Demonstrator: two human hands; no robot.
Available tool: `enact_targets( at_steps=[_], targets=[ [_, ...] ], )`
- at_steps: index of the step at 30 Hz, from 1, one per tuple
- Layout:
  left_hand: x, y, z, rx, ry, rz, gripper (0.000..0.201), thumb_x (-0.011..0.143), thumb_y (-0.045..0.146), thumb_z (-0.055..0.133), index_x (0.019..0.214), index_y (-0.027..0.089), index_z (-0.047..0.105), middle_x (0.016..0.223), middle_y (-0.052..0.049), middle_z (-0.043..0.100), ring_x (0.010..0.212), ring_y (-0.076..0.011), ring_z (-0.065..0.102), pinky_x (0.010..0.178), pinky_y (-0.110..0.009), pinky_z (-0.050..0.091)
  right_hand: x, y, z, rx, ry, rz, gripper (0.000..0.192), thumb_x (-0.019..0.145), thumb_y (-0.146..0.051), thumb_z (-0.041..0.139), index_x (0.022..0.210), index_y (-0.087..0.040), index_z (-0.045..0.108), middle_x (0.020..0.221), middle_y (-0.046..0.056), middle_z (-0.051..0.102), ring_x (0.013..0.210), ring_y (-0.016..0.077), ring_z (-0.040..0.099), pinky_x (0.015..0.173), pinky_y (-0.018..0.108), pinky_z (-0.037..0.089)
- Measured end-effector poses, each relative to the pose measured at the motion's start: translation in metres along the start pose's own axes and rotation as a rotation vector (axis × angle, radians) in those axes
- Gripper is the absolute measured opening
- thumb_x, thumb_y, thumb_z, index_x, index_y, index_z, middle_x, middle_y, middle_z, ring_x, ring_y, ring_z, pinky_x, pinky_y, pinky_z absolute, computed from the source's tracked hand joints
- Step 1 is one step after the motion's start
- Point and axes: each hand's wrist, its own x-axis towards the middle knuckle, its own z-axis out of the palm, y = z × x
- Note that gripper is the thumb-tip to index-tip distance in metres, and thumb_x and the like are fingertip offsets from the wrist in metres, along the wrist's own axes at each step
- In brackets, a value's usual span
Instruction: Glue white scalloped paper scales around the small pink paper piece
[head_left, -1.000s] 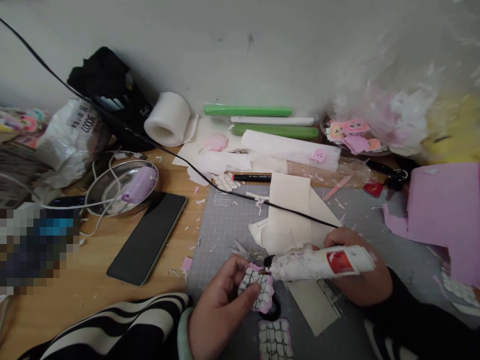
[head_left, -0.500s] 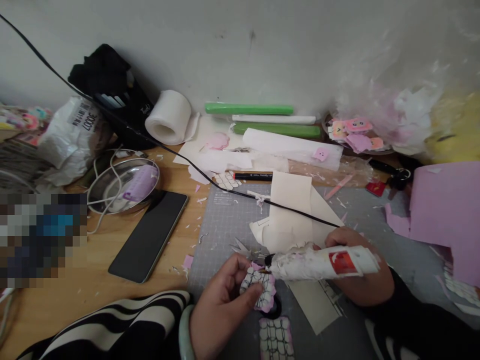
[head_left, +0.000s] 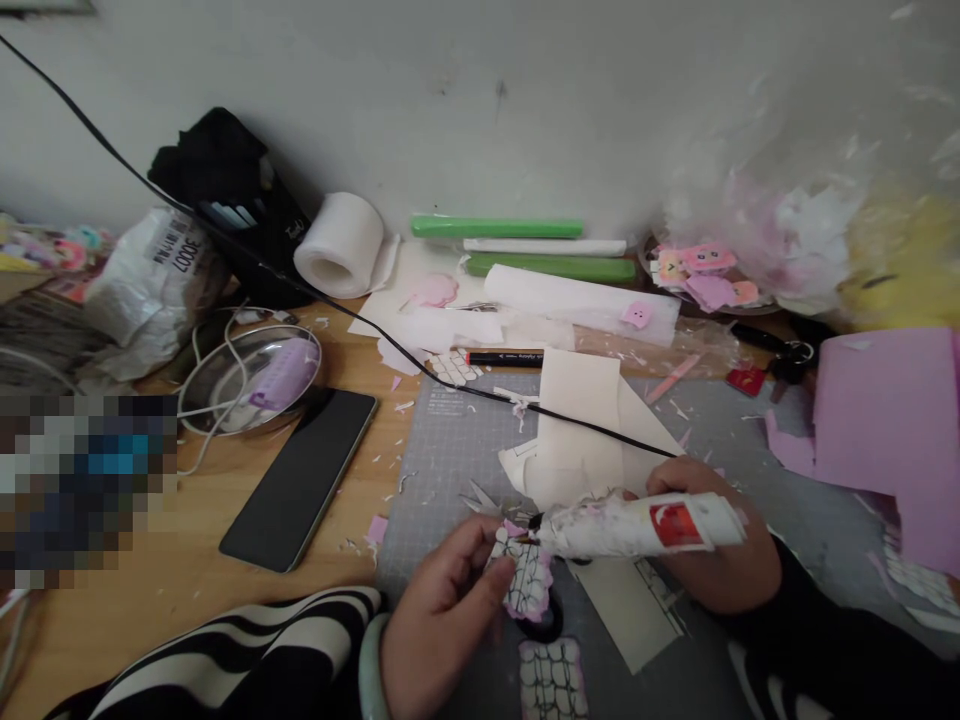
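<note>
Pinched between the thumb and fingers of my left hand [head_left: 450, 615] is a small foam piece [head_left: 529, 585], patterned with black-outlined scallops and edged in pink. My right hand [head_left: 720, 545] is closed around a white hot glue gun [head_left: 622, 525] with a red label and a scuffed, glue-stained front. Its nozzle points left and meets the upper edge of the foam piece, as far as I can see. A similar scalloped piece [head_left: 553, 680] lies below on the grey cutting mat [head_left: 450, 460]. Scissors [head_left: 544, 622] are partly hidden beneath my left hand and the foam.
A black cord [head_left: 420, 360] runs across the work to my right hand. Cream paper [head_left: 581, 420] lies behind the glue gun. To the left are a phone [head_left: 300, 480] and a metal bowl [head_left: 217, 385]; pink foam sheet [head_left: 885, 410] stands at right.
The foam piece has turned slightly in my left hand, and my thumb has shifted to its left edge. The glue gun stays at its upper edge. My view has tilted up a little.
</note>
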Motion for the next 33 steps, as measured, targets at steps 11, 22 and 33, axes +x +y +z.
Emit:
enact_targets(
  at_steps=[11, 22, 33],
  targets=[
    [0.0022, -0.0034, 0.0013, 0.052, 0.031, -0.005, 0.029, 0.07, 0.046, 0.06, 0.074, 0.018, 0.052, 0.058, 0.005, 0.043, 0.048, -0.0081, 0.036, 0.04, -0.017, 0.032, -0.0055, 0.0038, 0.0032, -0.017, -0.038, 0.072, 0.021, 0.069, -0.028, 0.056, 0.063, -0.024, 0.036, 0.054, -0.003, 0.045, 0.046, 0.0144, 0.042, 0.049, 0.031, 0.038],
    [0.0026, -0.0006, 0.0008, 0.07, 0.026, -0.042, 0.032, 0.069, 0.048, 0.06, 0.069, 0.017, 0.049, 0.057, 0.005, 0.045, 0.048, -0.008, 0.035, 0.042, -0.019, 0.03, -0.0054, 0.0021, 0.004, -0.024, 0.008, 0.059, 0.02, 0.073, -0.031, 0.053, 0.063, -0.023, 0.037, 0.054, -0.003, 0.044, 0.047, 0.0139, 0.041, 0.045, 0.028, 0.035],
    [0.0022, -0.0006, 0.0006, 0.054, 0.019, -0.046, 0.028, 0.07, 0.043, 0.061, 0.067, 0.017, 0.051, 0.056, 0.004, 0.049, 0.047, -0.0075, 0.036, 0.045, -0.019, 0.03, -0.0048, 0.0012, 0.0041, -0.049, 0.014, 0.033, 0.022, 0.074, -0.027, 0.052, 0.062, -0.024, 0.035, 0.053, -0.003, 0.041, 0.047, 0.0143, 0.039, 0.046, 0.028, 0.034]
  ],
)
